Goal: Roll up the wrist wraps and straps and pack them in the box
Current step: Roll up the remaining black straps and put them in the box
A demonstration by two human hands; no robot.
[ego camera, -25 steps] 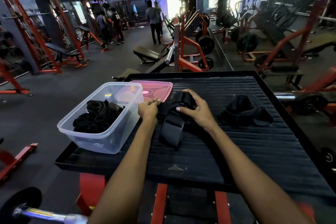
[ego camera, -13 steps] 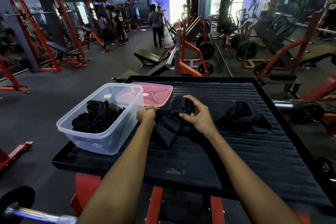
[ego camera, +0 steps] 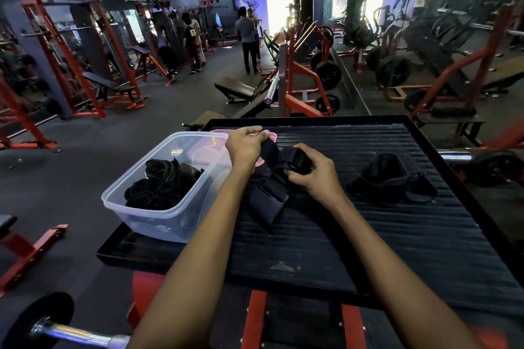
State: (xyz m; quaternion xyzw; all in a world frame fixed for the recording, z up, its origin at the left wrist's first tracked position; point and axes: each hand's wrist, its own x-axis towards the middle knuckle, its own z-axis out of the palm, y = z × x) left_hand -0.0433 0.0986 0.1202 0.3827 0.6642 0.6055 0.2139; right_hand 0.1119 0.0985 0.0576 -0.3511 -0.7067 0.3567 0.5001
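A black wrist wrap (ego camera: pixel 268 201) lies partly unrolled on the black ribbed platform (ego camera: pixel 354 235). My left hand (ego camera: pixel 245 144) grips its upper end, lifted above the platform. My right hand (ego camera: pixel 314 173) pinches the rolled part of the same wrap. A clear plastic box (ego camera: pixel 147 215) stands at the platform's left edge and holds several rolled black wraps (ego camera: pixel 164 184). Another loose black wrap (ego camera: pixel 388 181) lies in a heap to the right of my hands.
The box's pink lid (ego camera: pixel 215 147) lies behind the box, partly under my left hand. Red gym machines, benches and weight plates surround the platform. Several people stand far off on the gym floor. A barbell end (ego camera: pixel 42 326) is at the lower left.
My left hand has risen and moved away from me, pulling the wrap's end up over the pink lid. My right hand shifted slightly right while still holding the rolled part.
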